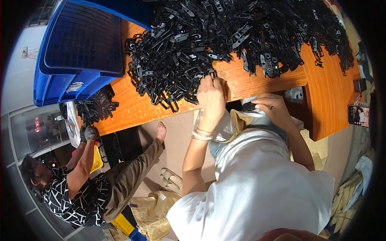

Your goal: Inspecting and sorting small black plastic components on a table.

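Note:
A big heap of small black plastic parts (177, 60) covers the far part of the wooden table. My left hand (211, 96) is at the heap's near edge, fingers curled down around a black plastic part (212, 73); its fingertips are mostly hidden. Lower and to the right, my right hand (274, 109) is closed over my lap, below the table edge. Something dark shows by its fingers, too small to name. Beneath it lies an open bag (241, 120) with a pale lining, between my two hands.
Blue plastic crates (80, 48) stand at the table's left. Past them a gloved co-worker (80, 188) handles a smaller heap of black parts (96, 106). A phone (358, 115) is at the table's right edge. Sandals (171, 179) and a brown sack (155, 213) lie on the floor.

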Action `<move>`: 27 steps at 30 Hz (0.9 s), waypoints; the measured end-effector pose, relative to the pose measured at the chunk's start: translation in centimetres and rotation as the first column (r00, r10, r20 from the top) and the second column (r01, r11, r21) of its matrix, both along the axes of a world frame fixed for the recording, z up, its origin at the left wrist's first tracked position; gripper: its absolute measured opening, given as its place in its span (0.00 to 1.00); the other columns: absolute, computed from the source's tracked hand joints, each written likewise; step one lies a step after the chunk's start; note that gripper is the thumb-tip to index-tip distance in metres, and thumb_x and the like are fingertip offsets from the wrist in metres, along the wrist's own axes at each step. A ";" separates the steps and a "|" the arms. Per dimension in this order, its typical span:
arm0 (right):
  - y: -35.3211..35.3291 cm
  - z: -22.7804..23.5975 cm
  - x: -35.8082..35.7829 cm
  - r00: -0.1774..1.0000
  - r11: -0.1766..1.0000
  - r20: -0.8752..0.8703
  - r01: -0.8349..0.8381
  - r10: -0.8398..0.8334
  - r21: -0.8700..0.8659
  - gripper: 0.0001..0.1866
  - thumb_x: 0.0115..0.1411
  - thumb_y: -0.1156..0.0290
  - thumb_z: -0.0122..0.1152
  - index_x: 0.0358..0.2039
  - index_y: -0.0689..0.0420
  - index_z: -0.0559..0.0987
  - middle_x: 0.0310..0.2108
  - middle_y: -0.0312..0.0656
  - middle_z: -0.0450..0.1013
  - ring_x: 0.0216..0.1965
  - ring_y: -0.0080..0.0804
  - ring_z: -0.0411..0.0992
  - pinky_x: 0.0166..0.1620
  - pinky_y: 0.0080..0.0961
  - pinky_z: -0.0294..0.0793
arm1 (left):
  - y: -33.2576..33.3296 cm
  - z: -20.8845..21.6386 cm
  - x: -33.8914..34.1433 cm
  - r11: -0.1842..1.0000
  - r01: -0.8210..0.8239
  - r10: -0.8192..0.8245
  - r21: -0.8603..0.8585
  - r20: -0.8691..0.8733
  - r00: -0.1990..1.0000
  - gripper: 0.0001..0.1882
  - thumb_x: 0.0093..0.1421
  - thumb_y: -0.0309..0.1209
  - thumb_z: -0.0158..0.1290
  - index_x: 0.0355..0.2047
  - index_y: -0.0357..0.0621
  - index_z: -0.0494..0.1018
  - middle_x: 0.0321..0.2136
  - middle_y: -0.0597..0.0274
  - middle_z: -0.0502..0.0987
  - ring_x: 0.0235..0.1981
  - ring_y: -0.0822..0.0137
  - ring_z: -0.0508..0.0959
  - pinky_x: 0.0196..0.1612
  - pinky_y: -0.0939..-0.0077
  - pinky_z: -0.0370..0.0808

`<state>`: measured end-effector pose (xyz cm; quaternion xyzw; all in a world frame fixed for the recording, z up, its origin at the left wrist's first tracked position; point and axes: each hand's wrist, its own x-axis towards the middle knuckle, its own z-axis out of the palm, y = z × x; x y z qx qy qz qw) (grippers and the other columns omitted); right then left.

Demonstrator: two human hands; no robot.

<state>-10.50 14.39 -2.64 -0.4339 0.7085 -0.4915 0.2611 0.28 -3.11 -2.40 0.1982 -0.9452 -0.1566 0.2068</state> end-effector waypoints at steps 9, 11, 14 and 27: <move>3.8 0.1 -3.9 0.877 0.874 -0.038 0.481 -0.480 0.063 0.07 0.49 0.76 0.54 0.29 0.65 0.75 0.23 0.39 0.71 0.26 0.24 0.69 0.28 0.18 0.67 | -1.1 -0.5 -1.2 0.947 -0.119 0.161 -0.299 0.119 0.980 0.03 0.38 0.21 0.47 0.18 0.35 0.66 0.21 0.54 0.64 0.27 0.59 0.67 0.26 0.70 0.68; 5.5 -0.7 -7.1 0.722 0.740 -0.223 0.672 -0.655 0.001 0.07 0.51 0.74 0.53 0.29 0.64 0.75 0.23 0.39 0.71 0.26 0.24 0.69 0.28 0.19 0.67 | -0.7 -0.1 -1.3 0.966 -0.096 0.115 -0.241 0.066 0.991 0.04 0.39 0.20 0.47 0.19 0.34 0.65 0.23 0.53 0.63 0.28 0.57 0.66 0.29 0.68 0.66; 6.4 -0.5 -11.2 0.407 0.546 -0.481 0.815 -0.777 -0.192 0.08 0.52 0.72 0.52 0.32 0.62 0.75 0.26 0.43 0.71 0.28 0.30 0.70 0.32 0.23 0.67 | -0.3 -0.1 -1.6 0.976 -0.064 0.070 -0.209 0.020 0.997 0.05 0.40 0.20 0.47 0.21 0.34 0.65 0.24 0.52 0.63 0.29 0.56 0.65 0.31 0.67 0.65; 2.5 2.3 -7.9 0.775 0.848 -0.356 0.424 -0.521 -0.317 0.04 0.48 0.80 0.51 0.26 0.63 0.73 0.36 0.45 0.68 0.33 0.35 0.68 0.37 0.24 0.66 | 0.5 -0.1 -1.8 0.053 0.287 0.305 0.957 -0.289 0.907 0.18 0.54 0.23 0.46 0.46 0.32 0.63 0.31 0.56 0.71 0.22 0.71 0.73 0.28 0.81 0.70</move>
